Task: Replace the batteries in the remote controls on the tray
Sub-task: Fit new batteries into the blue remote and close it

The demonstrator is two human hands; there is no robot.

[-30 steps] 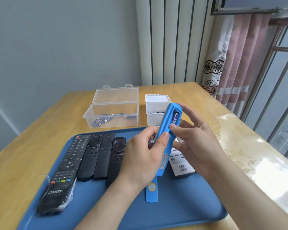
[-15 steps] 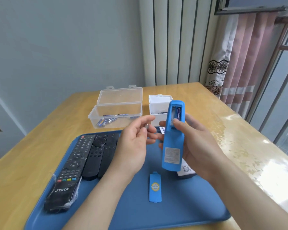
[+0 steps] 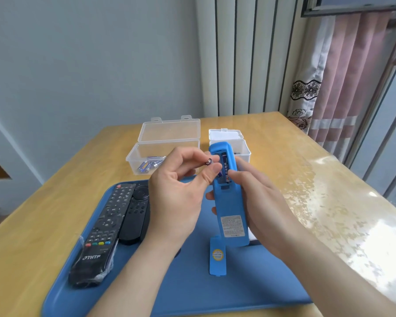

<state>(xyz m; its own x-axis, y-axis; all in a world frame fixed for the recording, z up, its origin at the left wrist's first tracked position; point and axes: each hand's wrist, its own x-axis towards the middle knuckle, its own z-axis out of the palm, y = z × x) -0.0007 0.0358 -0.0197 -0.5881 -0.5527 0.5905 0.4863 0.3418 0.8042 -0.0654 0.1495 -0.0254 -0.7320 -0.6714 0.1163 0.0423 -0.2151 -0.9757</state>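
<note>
My right hand [image 3: 258, 197] grips a blue remote [image 3: 230, 202] back side up above the blue tray [image 3: 192, 294], thumb on the one battery [image 3: 226, 167] that sits in its open compartment. My left hand [image 3: 178, 191] pinches a second battery [image 3: 209, 161] between thumb and fingers, right beside the compartment. The remote's blue cover [image 3: 218, 257] lies flat on the tray below. Black remotes [image 3: 105, 225] lie side by side on the tray's left part.
Behind the tray on the wooden table [image 3: 295, 179] stands an open clear box [image 3: 162, 152] with several batteries and a smaller open white box [image 3: 231, 140]. A curtain [image 3: 334, 76] and window are at the right.
My left hand let go of the remote, drew back left, then came back beside the compartment with a battery pinched in its fingers. My right hand has turned the remote more upright.
</note>
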